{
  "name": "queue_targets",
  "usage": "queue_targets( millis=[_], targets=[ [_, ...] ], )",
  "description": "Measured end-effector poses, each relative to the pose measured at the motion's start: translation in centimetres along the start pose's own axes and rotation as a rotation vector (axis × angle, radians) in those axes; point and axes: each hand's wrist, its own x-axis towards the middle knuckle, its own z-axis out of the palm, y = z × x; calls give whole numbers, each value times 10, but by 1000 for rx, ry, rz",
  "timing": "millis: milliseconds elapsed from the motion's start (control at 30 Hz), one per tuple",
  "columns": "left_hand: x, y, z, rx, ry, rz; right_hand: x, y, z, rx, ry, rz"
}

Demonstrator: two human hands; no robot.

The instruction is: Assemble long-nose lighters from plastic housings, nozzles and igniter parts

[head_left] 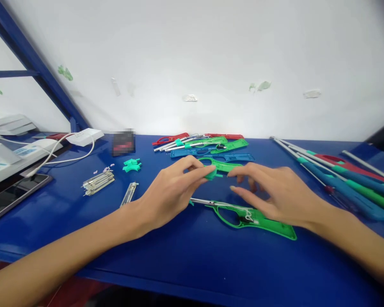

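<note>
My left hand (171, 189) pinches the front end of a green plastic handle shell (222, 166) that it holds a little above the blue table (185, 256). My right hand (272, 192) grips the other end of the same shell with curled fingers. Below both hands lies a second green handle shell (259, 218) with a thin metal rod and small parts fitted in it. Behind them lies a pile of red, green and blue handle shells with metal rods (205, 145).
Finished long tools with blue, green and red handles (348, 179) lie at the right. Metal strips (97, 182), one loose strip (129, 194) and small green clips (132, 165) lie at the left. A tablet (9, 196), white devices with a cable (83, 136) sit far left.
</note>
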Motion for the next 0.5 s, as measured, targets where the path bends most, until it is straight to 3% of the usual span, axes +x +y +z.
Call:
queue_targets(
  millis=[233, 500],
  targets=[
    [6, 20, -1, -181, -57, -13, 2, -7, 0, -16, 21, -66],
    [7, 28, -2, -217, -116, -61, 4, -17, 1, -61, 68, -152]
  ],
)
